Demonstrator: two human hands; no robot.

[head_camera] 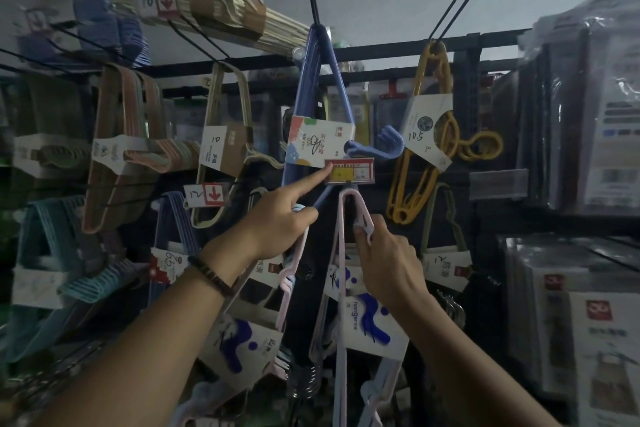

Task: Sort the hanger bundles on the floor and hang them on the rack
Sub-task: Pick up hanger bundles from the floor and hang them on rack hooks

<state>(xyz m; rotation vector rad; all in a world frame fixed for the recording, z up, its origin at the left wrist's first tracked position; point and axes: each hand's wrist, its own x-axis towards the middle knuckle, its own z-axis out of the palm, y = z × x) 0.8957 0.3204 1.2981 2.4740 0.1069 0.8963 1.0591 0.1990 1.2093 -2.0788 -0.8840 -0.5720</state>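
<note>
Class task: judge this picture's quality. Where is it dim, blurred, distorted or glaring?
Head view: dim overall, darkest low down between the forearms; the left edge is smeared, so the teal hanger bundle blurs; wide-angle bending curves the shelf rail; glare streaks the plastic-wrapped packs on the right; the yellow price tag stays fairly sharp.

Left grip [277, 218] points its forefinger; right grip [388, 260] pinches, arms raised.

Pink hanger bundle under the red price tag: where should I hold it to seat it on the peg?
Grip the pink hanger bundle just below its narrow top loop, coming from the right side, where the right hand already pinches it. The loop sits under the price tag, the apex is slim enough to pinch, and the card sleeve lower down would only swing it.
</note>
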